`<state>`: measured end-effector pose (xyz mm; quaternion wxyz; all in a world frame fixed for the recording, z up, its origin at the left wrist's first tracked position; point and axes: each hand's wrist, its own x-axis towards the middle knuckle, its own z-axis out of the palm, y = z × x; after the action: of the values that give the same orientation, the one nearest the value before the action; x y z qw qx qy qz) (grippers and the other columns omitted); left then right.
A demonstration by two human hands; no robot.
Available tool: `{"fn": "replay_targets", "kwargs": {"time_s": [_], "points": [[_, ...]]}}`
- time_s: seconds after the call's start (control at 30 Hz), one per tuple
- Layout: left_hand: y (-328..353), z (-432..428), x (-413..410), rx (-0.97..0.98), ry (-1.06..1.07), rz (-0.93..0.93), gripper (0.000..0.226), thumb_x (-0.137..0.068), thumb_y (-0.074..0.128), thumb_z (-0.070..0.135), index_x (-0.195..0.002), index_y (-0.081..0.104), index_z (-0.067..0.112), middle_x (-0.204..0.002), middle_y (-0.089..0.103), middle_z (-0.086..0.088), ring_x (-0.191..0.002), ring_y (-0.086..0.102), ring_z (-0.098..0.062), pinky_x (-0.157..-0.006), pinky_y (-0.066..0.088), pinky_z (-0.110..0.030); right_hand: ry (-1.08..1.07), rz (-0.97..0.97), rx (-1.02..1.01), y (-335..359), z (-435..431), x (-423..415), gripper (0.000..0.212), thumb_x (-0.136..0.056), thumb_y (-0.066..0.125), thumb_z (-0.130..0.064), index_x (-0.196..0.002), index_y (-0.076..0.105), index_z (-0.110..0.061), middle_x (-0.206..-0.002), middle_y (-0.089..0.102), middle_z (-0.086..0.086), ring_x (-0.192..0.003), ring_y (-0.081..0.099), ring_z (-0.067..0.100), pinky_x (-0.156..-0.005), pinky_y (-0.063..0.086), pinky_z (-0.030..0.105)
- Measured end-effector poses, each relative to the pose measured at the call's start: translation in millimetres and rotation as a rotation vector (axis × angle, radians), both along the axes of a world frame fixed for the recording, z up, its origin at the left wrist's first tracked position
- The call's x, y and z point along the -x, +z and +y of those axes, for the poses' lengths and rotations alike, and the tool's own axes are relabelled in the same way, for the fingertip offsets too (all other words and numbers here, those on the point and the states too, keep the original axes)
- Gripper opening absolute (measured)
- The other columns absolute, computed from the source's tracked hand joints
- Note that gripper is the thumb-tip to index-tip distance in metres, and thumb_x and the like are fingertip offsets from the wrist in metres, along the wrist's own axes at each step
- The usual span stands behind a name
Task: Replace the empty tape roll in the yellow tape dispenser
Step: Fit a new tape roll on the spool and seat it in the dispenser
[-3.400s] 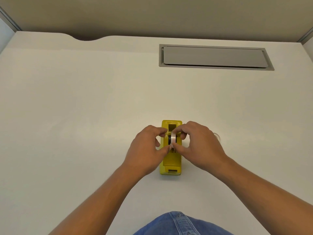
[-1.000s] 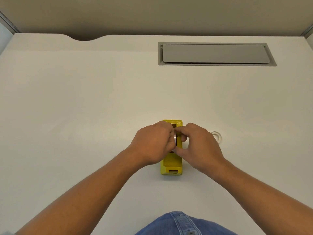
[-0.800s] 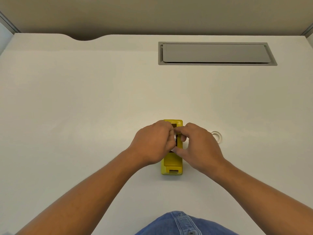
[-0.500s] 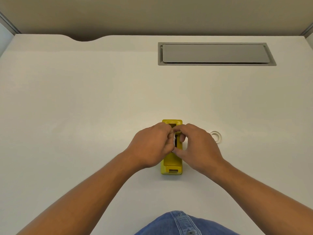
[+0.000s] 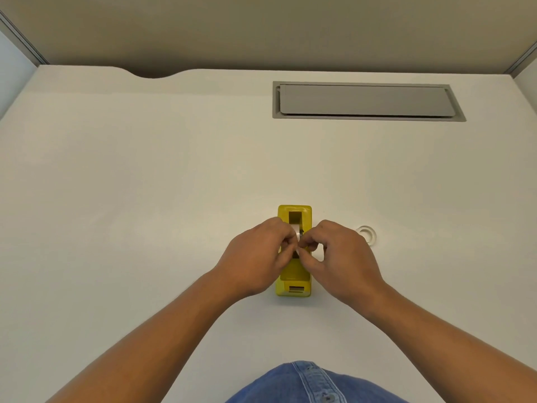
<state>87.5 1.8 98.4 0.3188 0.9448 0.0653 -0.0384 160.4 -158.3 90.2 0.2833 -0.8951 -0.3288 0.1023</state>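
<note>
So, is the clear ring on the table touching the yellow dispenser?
No, the clear ring lies apart on the table, to the right of the right hand, not against the yellow dispenser.

Left hand (image 5: pixel 257 261) and right hand (image 5: pixel 340 261) meet fingertip to fingertip, fingers curled, both forearms bare.

The dispenser (image 5: pixel 294 274) was a yellow rectangular block that lay flat, its long axis running away from the person. An open rectangular well showed at its far end and a small slot at its near end. A whitish tape roll (image 5: pixel 297 230) sat on edge over its middle, mostly hidden. A clear empty ring (image 5: pixel 366 233) lay flat, apart, right of the dispenser.
</note>
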Motion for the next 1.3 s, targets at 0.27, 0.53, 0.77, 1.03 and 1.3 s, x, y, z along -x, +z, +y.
{"fn": "replay_targets", "kwargs": {"time_s": [0.27, 0.53, 0.77, 1.03, 1.3], "points": [[-16.5, 5.0, 44.4, -0.119, 0.009, 0.146, 0.122, -0.047, 0.060, 0.089, -0.147, 0.007, 0.044, -0.160, 0.021, 0.018, -0.140, 0.036, -0.010, -0.106, 0.040, -0.035, 0.058, -0.045, 0.035, 2.5, -3.3, 4.1, 0.007, -0.084, 0.064, -0.034, -0.086, 0.070, -0.032, -0.081, 0.062, -0.013, -0.073, 0.058, 0.009, -0.057, 0.051, 0.032], [-44.2, -22.3, 50.9, -0.160, 0.151, -0.032, 0.088, -0.079, 0.060, 0.064, -0.150, 0.018, 0.036, -0.159, 0.025, 0.016, -0.134, 0.045, -0.011, -0.099, 0.046, -0.033, 0.086, -0.073, 0.040, 5.6, -6.1, 13.3, 0.003, -0.082, 0.066, -0.028, -0.082, 0.069, -0.030, -0.078, 0.062, -0.010, -0.072, 0.058, 0.012, -0.055, 0.050, 0.032], [-46.0, -32.0, 52.0, -0.165, 0.202, -0.062, 0.084, -0.079, 0.056, 0.064, -0.149, 0.021, 0.034, -0.157, 0.028, 0.017, -0.132, 0.048, -0.010, -0.092, 0.050, -0.031, 0.106, -0.103, 0.068, 8.0, -7.8, 19.8, 0.003, -0.084, 0.065, -0.029, -0.083, 0.068, -0.029, -0.080, 0.061, -0.009, -0.074, 0.059, 0.012, -0.056, 0.051, 0.033], [-44.5, -34.2, 51.4, -0.208, 0.220, -0.080, 0.085, -0.078, 0.056, 0.065, -0.149, 0.024, 0.032, -0.157, 0.032, 0.013, -0.130, 0.051, -0.013, -0.090, 0.052, -0.033, 0.142, -0.113, 0.110, 12.7, -8.9, 27.0, 0.008, -0.087, 0.062, -0.028, -0.087, 0.070, -0.026, -0.084, 0.062, -0.008, -0.077, 0.059, 0.014, -0.060, 0.052, 0.036], [-41.5, -36.4, 49.9, -0.254, 0.219, -0.084, 0.086, -0.075, 0.055, 0.066, -0.148, 0.028, 0.030, -0.154, 0.039, 0.010, -0.123, 0.057, -0.015, -0.085, 0.054, -0.034, 0.186, -0.167, 0.163, 18.9, -19.8, 39.4, 0.008, -0.088, 0.063, -0.030, -0.084, 0.070, -0.028, -0.083, 0.063, -0.010, -0.074, 0.057, 0.012, -0.056, 0.051, 0.031]]}}
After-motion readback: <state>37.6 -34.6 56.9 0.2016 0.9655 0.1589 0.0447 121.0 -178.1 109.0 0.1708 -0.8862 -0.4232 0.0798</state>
